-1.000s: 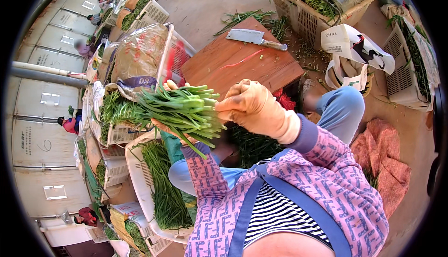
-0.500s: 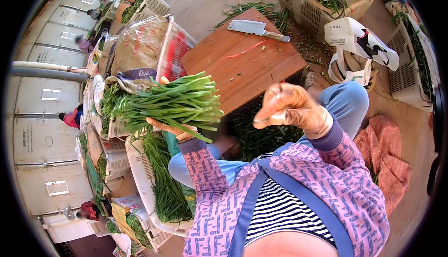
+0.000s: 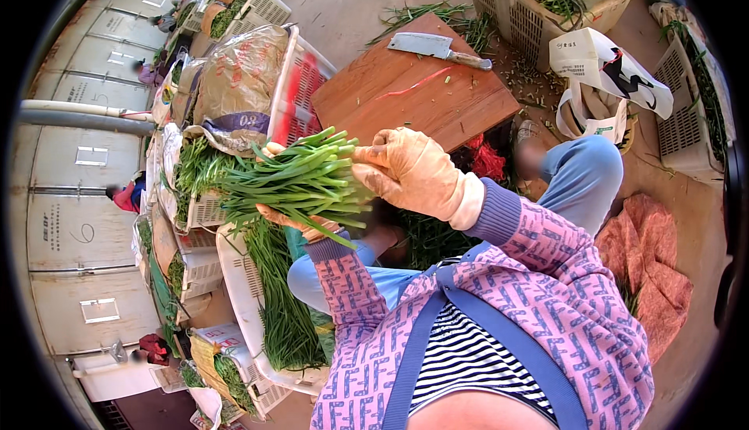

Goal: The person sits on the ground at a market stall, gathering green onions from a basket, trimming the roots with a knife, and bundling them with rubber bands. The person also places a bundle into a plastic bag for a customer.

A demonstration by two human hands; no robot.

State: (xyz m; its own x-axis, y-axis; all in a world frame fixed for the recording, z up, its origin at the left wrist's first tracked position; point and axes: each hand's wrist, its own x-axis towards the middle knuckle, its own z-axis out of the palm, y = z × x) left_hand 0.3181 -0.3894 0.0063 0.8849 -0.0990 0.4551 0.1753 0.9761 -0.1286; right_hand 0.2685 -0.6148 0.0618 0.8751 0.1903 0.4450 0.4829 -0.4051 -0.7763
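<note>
My left hand [image 3: 312,223], in a tan glove, is wrapped round a thick bunch of garlic chives [image 3: 300,176] from below, and its thumb shows at the far side. The stem ends point right and the leaves trail left. At those stem ends is my right hand [image 3: 417,166], also gloved, with the fingers bent and the index finger and thumb close together against the stems. What lies between them, if anything, is too small to tell. Beyond the hands stands a brown wooden board [image 3: 413,90], with a cleaver [image 3: 441,47] lying on it beside a thin red strip.
A white crate of long greens [image 3: 285,305] stands at my left knee, and further crates with bags [image 3: 242,79] line the left side. A loaded crate [image 3: 538,24] stands far right near a white bag [image 3: 608,71]. A reddish sack [image 3: 644,266] lies to the right. Trimmings litter the floor.
My right hand has moved left from above my lap to the stem ends of the bunch. My left hand keeps its hold in nearly the same place. Red stringy material now shows under the board.
</note>
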